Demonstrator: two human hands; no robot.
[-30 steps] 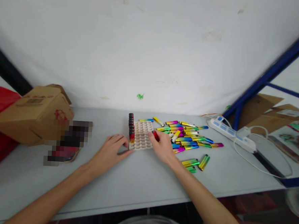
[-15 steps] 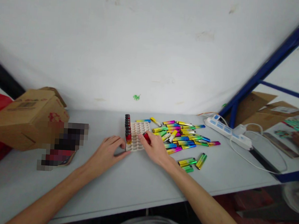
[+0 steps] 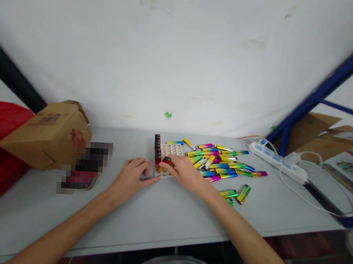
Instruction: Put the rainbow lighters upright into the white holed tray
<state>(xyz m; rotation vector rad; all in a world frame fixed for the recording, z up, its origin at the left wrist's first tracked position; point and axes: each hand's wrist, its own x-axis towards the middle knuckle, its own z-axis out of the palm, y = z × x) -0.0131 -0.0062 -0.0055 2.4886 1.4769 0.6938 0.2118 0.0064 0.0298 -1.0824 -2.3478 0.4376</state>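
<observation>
A white tray [image 3: 173,149] with rows of holes lies on the table. Along its left edge stands a row of lighters [image 3: 157,146] with red bodies and black tops. My right hand [image 3: 183,171] is over the front left part of the tray, closed on a red lighter with a black top [image 3: 166,160]; its lower end is hidden. At the tray's near left corner, my left hand [image 3: 134,175] holds the edge, thumb along the front and fingers curled. Right of the tray lies a loose pile of shiny multicoloured lighters [image 3: 219,165].
A cardboard box [image 3: 49,134] and a red bag [image 3: 3,149] stand at the left, beside a blurred-out dark object [image 3: 87,166]. A white power strip [image 3: 278,160] with cables lies at the right, near a blue metal frame [image 3: 303,112].
My right hand has moved left across the tray with the lighter, close to the standing row. My left hand stays at the corner. The view has shifted slightly.
</observation>
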